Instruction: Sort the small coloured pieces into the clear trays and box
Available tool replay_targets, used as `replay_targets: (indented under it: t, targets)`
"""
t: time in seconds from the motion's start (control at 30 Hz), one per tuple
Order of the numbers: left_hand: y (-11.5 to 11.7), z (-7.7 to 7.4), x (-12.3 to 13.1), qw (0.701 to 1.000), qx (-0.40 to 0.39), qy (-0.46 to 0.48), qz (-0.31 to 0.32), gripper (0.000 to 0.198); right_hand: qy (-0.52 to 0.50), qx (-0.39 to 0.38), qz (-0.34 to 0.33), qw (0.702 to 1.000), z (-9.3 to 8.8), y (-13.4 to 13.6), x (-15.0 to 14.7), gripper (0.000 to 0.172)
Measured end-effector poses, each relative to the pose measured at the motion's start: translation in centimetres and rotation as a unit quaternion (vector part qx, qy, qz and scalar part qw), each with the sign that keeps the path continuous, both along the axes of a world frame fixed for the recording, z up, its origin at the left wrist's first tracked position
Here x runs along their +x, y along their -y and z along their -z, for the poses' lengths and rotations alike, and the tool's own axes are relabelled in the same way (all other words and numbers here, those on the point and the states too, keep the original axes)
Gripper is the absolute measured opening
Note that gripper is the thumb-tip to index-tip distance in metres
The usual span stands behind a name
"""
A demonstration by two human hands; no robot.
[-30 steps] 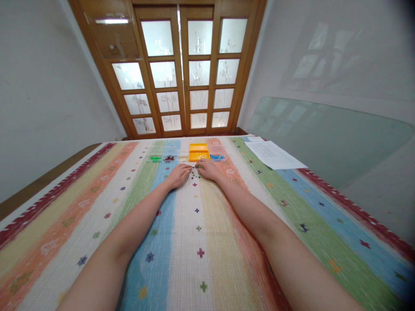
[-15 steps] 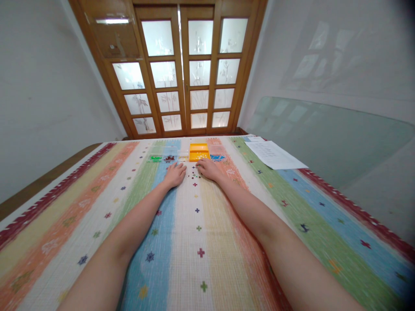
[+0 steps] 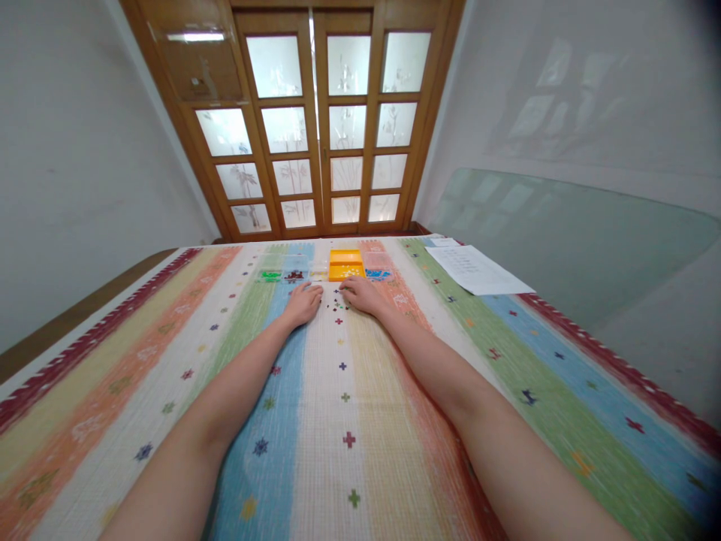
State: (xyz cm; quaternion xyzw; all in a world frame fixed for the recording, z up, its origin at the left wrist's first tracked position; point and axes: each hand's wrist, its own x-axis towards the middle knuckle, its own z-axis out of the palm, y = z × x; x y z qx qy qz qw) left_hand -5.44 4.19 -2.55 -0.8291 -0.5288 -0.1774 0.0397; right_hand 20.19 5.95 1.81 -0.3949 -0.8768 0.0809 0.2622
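Yellow box (image 3: 345, 256) holding white pieces (image 3: 351, 273) sits beyond the right hand (image 3: 361, 294)

Low in the frame, my left arm (image 3: 217, 417) and right arm (image 3: 467, 398) were bare, tapering toward my bare left grip (image 3: 304, 303) and right grip (image 3: 363, 294).

Light glows through frosted door panes (image 3: 273, 66) (the upper-right corner darkens).
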Motion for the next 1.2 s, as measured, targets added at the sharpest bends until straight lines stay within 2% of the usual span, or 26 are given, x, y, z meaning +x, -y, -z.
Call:
replay_targets:
  t: [0.23,0.57,0.77,1.0,1.2]
  targets:
    - [0.0,-0.4,0.0,0.999,0.018,0.041,0.017,0.048,-0.014,0.000,-0.025,1.000,1.1,-1.0,0.0,0.025]
    - [0.0,-0.8,-0.2,0.995,0.021,0.097,-0.025,0.047,0.033,0.005,-0.119,0.992,1.7,-0.8,-0.6,0.026]
    - [-0.4,-0.9,-0.8,0.985,0.045,0.148,-0.073,0.047,0.017,-0.004,-0.098,0.995,2.4,-1.4,-0.2,0.030]
    - [-0.7,-1.0,-1.5,0.966,0.015,0.242,-0.094,0.049,-0.032,0.021,-0.063,0.997,2.9,-2.4,0.0,0.024]
    - [-0.7,-2.0,-2.4,0.911,-0.034,0.384,-0.147,0.056,-0.036,0.031,-0.033,0.998,3.0,-3.0,0.3,0.026]
